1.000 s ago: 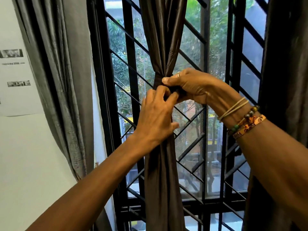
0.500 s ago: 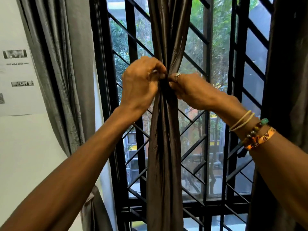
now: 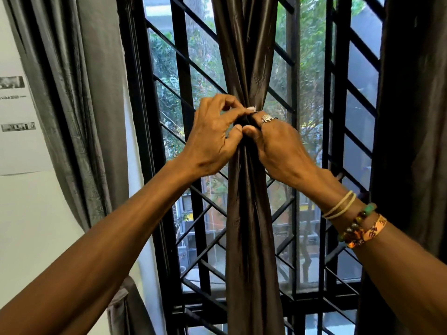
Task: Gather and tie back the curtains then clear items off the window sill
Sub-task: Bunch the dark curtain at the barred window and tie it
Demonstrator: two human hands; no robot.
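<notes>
The brown curtain (image 3: pixel 244 226) is smooth cloth with a satin sheen, and the grey curtain (image 3: pixel 79 117) looks crinkled and matt. The white tie (image 3: pixel 251 109) is frayed cloth. Black grille (image 3: pixel 200 209): painted metal, faintly glossy. The silver ring (image 3: pixel 267 118) glints, and the wall sheet (image 3: pixel 21 146) is matt paper.

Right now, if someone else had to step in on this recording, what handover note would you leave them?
Left hand and right hand: each grip pinches the dark brown satin curtain at its gathered waist, beside a small white scrap.
Done: curtain bunched in front of the black metal window grille.
Left: the tie looks unfinished; then the grey curtain on the left and the sill, which is out of view.
</notes>
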